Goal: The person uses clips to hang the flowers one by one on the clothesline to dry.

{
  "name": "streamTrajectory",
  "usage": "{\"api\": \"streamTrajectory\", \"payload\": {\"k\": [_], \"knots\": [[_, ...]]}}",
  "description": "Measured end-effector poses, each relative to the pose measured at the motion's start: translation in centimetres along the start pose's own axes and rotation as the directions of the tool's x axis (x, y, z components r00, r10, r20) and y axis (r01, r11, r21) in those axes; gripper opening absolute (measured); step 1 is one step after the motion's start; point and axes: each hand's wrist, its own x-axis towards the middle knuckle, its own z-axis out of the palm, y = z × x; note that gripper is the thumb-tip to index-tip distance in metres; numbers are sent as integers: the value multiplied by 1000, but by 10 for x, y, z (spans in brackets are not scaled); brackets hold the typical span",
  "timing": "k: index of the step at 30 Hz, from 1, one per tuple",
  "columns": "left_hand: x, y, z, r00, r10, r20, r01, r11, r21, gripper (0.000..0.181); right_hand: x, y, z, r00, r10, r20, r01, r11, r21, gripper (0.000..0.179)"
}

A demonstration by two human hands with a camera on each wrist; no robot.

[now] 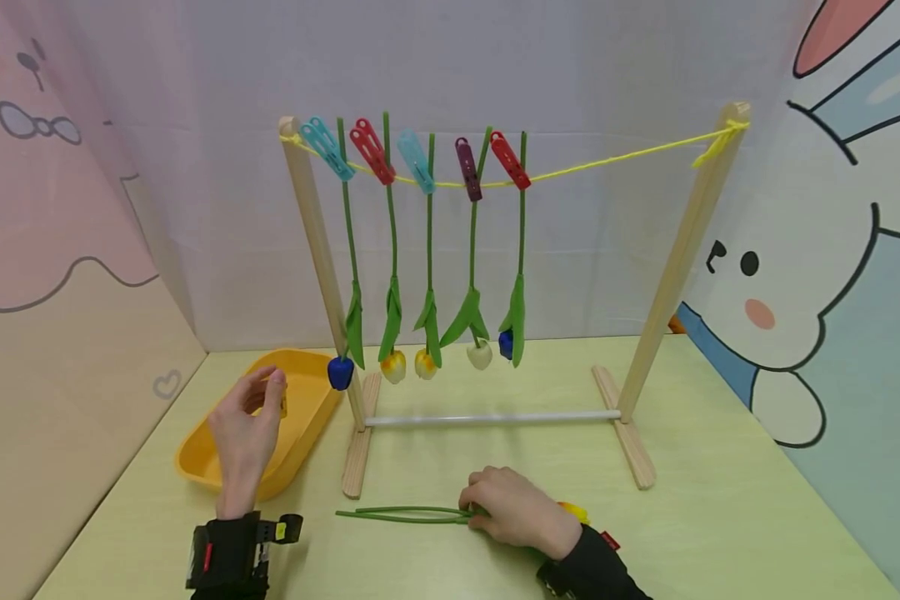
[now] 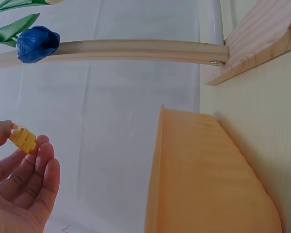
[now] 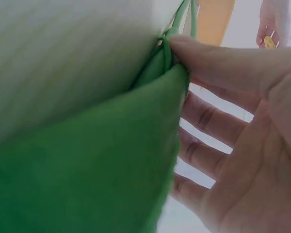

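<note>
My left hand (image 1: 247, 425) pinches a small yellow clothespin (image 2: 24, 140) between thumb and fingertips, above the yellow plastic basin (image 1: 195, 454). At the front of the table, my right hand (image 1: 521, 510) pinches an artificial tulip at its stem, by the green leaves (image 3: 106, 145). Two green stems (image 1: 405, 509) stick out to the left of this hand, and a yellow bloom (image 1: 576, 511) shows past its right side. The hand hides the part between. In the left wrist view, a blue tulip bloom (image 2: 38, 44) hangs above the left hand.
A wooden frame with a left post (image 1: 318, 250), a right post (image 1: 682, 267) and a white crossbar (image 1: 487, 418) stands behind the hands. Several tulips hang bloom-down from its yellow string (image 1: 615, 158), held by clothespins such as the red one (image 1: 510, 160). Cartoon-printed cloth surrounds the table.
</note>
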Motion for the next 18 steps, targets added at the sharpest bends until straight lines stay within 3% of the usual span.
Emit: {"api": "streamTrajectory", "payload": {"k": [6,18], "knots": [[1,-2,1,1000,5,8,-5,1000,-3,31,1,-2,2,999,3,-37,-4,1000,-25,5],[1,-2,2,1000,10,20,-10,1000,-29,31,4,-5,-4,995,1,-99,1,1000,15,15]]}}
